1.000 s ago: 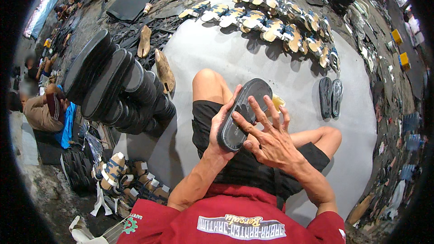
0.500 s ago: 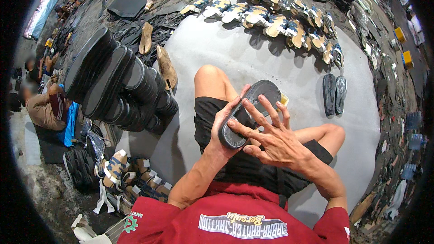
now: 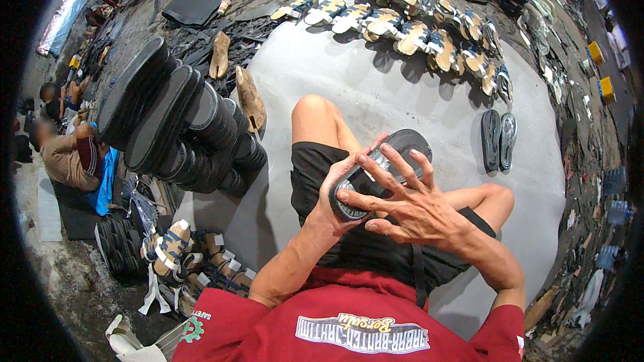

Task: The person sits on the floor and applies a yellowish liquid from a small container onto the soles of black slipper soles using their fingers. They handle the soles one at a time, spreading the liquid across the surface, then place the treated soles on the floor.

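Observation:
A black sandal sole [image 3: 410,142] is tilted above my lap, its lower end shiny. My left hand [image 3: 330,191] is closed round the sole's left edge from beneath. Over the sole's face lies my right hand [image 3: 414,204], its fingers spread and a fingertip touching the shiny lower end. Part of the sole is hidden under those fingers. On the grey sheet [image 3: 402,104] to the right rests a pair of black soles [image 3: 491,139], one glossier than the other.
Tall stacks of black soles [image 3: 157,117] stand at my left, beside wooden shoe lasts [image 3: 249,99]. Rows of strapped sandals [image 3: 412,37] line the sheet's far edge. More sandals [image 3: 173,248] lie at lower left. Another person [image 3: 70,157] sits far left.
The sole has turned in my left hand, and its lower end now catches more light. My right fingers have slid over it. A yellowish piece behind the sole is no longer visible.

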A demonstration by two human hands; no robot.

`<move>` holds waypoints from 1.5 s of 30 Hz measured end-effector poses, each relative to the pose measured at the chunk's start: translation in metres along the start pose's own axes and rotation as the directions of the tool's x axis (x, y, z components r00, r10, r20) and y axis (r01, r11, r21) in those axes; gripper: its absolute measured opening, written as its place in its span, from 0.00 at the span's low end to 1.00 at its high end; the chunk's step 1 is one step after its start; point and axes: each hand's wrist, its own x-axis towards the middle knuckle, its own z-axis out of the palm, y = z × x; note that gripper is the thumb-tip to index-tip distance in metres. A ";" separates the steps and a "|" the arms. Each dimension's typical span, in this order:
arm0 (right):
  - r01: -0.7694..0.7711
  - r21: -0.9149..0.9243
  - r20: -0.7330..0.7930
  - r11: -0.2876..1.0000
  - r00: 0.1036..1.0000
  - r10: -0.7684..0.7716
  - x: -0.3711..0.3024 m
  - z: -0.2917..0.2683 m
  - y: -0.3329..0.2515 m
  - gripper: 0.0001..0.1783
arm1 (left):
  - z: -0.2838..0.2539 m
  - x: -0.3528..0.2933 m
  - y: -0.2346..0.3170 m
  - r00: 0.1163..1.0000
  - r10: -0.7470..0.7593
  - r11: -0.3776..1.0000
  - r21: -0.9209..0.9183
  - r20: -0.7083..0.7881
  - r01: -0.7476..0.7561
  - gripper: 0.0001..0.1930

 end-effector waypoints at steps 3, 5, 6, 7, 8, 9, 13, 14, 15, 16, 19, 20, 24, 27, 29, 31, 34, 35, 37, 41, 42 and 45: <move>0.040 -0.055 -0.032 0.998 0.999 -0.042 0.001 -0.002 0.003 0.30 | 0.001 -0.004 0.003 0.999 0.018 0.978 0.205 0.041 -0.026 0.29; 0.098 -0.158 -0.085 0.983 0.990 -0.112 0.002 0.000 0.010 0.29 | 0.001 -0.004 0.004 0.996 0.013 0.987 0.160 0.088 -0.027 0.29; 0.124 -0.211 -0.108 0.970 0.983 -0.149 0.002 0.000 0.013 0.28 | 0.001 -0.003 0.003 0.993 -0.001 1.000 0.018 0.121 -0.001 0.28; 0.137 -0.232 -0.102 0.963 0.981 -0.164 0.001 -0.003 0.014 0.29 | 0.003 -0.005 0.005 0.995 -0.006 0.997 0.074 0.098 -0.001 0.28; 0.144 -0.109 -0.121 0.984 0.980 -0.157 0.002 -0.007 0.017 0.30 | 0.004 -0.008 0.007 0.998 0.001 0.992 0.128 0.065 -0.009 0.28; 0.151 0.016 -0.138 0.988 0.979 -0.147 0.002 -0.014 0.021 0.31 | 0.008 -0.017 0.011 0.999 0.035 0.927 0.373 -0.025 -0.023 0.28; 0.139 0.081 -0.133 0.987 0.983 -0.128 0.009 -0.032 0.017 0.43 | -0.025 -0.002 0.008 0.980 -0.054 0.996 -0.061 0.192 0.066 0.23; 0.129 0.052 -0.103 0.990 0.987 -0.123 0.010 -0.033 0.016 0.45 | -0.028 0.000 0.007 0.980 -0.035 0.997 0.080 0.198 0.020 0.24; 0.160 0.091 -0.171 0.983 0.975 -0.143 0.011 -0.031 0.019 0.54 | -0.035 -0.001 0.004 0.980 0.030 0.942 0.321 0.198 -0.094 0.26; 0.114 0.190 -0.202 0.975 0.977 -0.074 0.012 -0.032 0.019 0.54 | -0.043 -0.002 -0.002 0.964 0.126 0.717 0.649 0.236 -0.253 0.27; -0.016 0.468 -0.279 0.884 0.946 0.165 0.015 -0.032 0.020 0.63 | -0.055 -0.005 -0.020 0.855 0.395 0.081 0.914 0.336 -0.397 0.36; -0.078 0.509 -0.267 0.857 0.932 0.243 0.015 -0.033 0.017 0.65 | -0.038 -0.005 -0.022 0.876 0.425 0.446 0.790 0.227 -0.421 0.39; -0.180 0.596 -0.254 0.782 0.882 0.397 0.018 -0.023 -0.003 0.69 | 0.011 -0.004 -0.028 0.753 0.652 0.591 0.560 0.093 -0.581 0.48; -0.213 0.615 -0.172 0.759 0.903 0.393 0.021 -0.027 -0.012 0.61 | 0.025 -0.002 -0.017 0.775 0.632 0.695 0.436 0.007 -0.571 0.43; -0.238 0.472 -0.227 0.849 0.898 0.378 0.020 -0.035 -0.018 0.54 | 0.029 -0.003 -0.013 0.803 0.596 0.773 0.286 -0.022 -0.566 0.41; -0.289 0.369 -0.158 0.883 0.917 0.366 0.020 -0.039 -0.025 0.45 | 0.026 -0.004 -0.012 0.825 0.564 0.808 0.183 0.033 -0.559 0.41; -0.305 0.261 -0.222 0.916 0.905 0.364 0.024 -0.019 -0.028 0.42 | 0.036 -0.003 -0.014 0.830 0.556 0.801 0.241 0.043 -0.549 0.40; -0.334 0.268 -0.197 0.904 0.899 0.390 0.025 -0.021 -0.032 0.40 | 0.036 -0.002 -0.016 0.822 0.569 0.790 0.264 0.023 -0.554 0.39; -0.326 0.279 -0.215 0.904 0.896 0.389 0.027 -0.019 -0.033 0.40 | 0.036 -0.002 -0.016 0.814 0.580 0.761 0.355 0.000 -0.543 0.39; -0.326 0.257 -0.182 0.910 0.908 0.377 0.027 -0.019 -0.030 0.40 | 0.029 -0.005 -0.016 0.830 0.557 0.747 0.446 -0.014 -0.493 0.39; -0.320 0.253 -0.186 0.913 0.910 0.370 0.027 -0.018 -0.028 0.40 | 0.028 -0.005 -0.016 0.840 0.543 0.763 0.427 -0.017 -0.485 0.39; -0.308 0.254 -0.189 0.917 0.914 0.360 0.026 -0.014 -0.022 0.39 | 0.028 -0.004 -0.014 0.852 0.523 0.748 0.498 -0.037 -0.438 0.37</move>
